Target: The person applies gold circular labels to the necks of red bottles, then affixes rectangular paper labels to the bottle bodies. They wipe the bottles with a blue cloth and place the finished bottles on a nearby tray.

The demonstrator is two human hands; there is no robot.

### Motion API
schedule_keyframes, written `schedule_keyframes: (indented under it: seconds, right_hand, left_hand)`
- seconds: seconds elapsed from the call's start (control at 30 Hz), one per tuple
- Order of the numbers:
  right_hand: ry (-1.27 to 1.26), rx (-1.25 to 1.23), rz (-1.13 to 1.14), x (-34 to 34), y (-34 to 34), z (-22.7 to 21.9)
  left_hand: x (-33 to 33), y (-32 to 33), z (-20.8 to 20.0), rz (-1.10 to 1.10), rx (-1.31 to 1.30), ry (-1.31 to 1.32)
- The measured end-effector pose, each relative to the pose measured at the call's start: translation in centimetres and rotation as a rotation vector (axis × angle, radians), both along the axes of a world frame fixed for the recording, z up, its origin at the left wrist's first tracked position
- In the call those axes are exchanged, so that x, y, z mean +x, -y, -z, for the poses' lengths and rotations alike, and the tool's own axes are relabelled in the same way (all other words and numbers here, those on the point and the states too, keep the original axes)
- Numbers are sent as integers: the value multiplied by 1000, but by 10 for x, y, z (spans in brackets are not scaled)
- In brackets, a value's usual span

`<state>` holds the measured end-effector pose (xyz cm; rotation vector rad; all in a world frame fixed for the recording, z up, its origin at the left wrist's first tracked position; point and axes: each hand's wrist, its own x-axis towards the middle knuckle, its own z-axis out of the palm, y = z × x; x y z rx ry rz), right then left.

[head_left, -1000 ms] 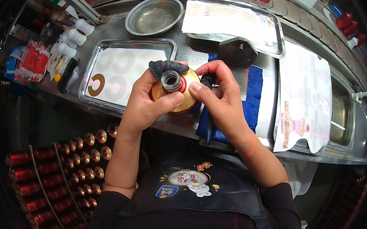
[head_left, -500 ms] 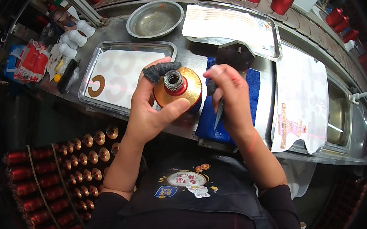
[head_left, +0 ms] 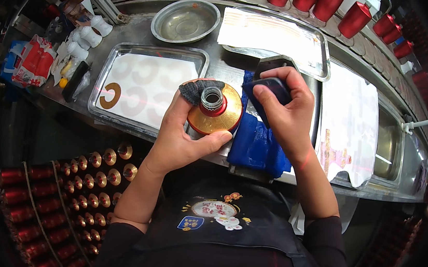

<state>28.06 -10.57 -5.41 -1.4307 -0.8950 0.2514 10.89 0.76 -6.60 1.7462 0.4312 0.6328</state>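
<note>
My left hand (head_left: 180, 148) is closed around a bottle (head_left: 226, 115) with a gold shoulder, a red collar and an uncapped clear threaded neck. It is tilted so the mouth faces me, and a dark knitted finger cover (head_left: 191, 91) lies beside the neck. My right hand (head_left: 295, 118) pinches a flat, dark scraper-like piece (head_left: 274, 92), held apart from the bottle, just right of it. Below that hand, a folded blue cloth (head_left: 257, 146) lies over a support at the bench edge. Left of the bottle, a gold C-shaped label (head_left: 109, 96) sits on a white backing sheet (head_left: 143, 87).
The sheet lies in a metal tray (head_left: 204, 59). Behind are a metal bowl (head_left: 184, 22) and another tray (head_left: 327, 67) of label sheets. A dark metal bracket (head_left: 279, 62) stands behind the cloth. Red bottles (head_left: 329, 5) line the far conveyor; a sink (head_left: 388, 170) is at right.
My right hand has risen and turned, so the dark piece now shows its broad face instead of its thin edge. The bottle has shifted slightly right and toward me in my left hand.
</note>
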Motion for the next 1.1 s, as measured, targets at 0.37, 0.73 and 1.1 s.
schedule_keyframes:
  seconds: [0.37,0.73,1.1]
  right_hand:
    - [119,163,-159,-4,7,0]
    - [808,166,-235,-40,24,9]
    - [672,199,-262,6,11,-6]
  left_hand:
    - [-3,-8,1,19,70,-28]
    - [12,10,17,-269,559,56]
    - [9,-27,8,132,270,65]
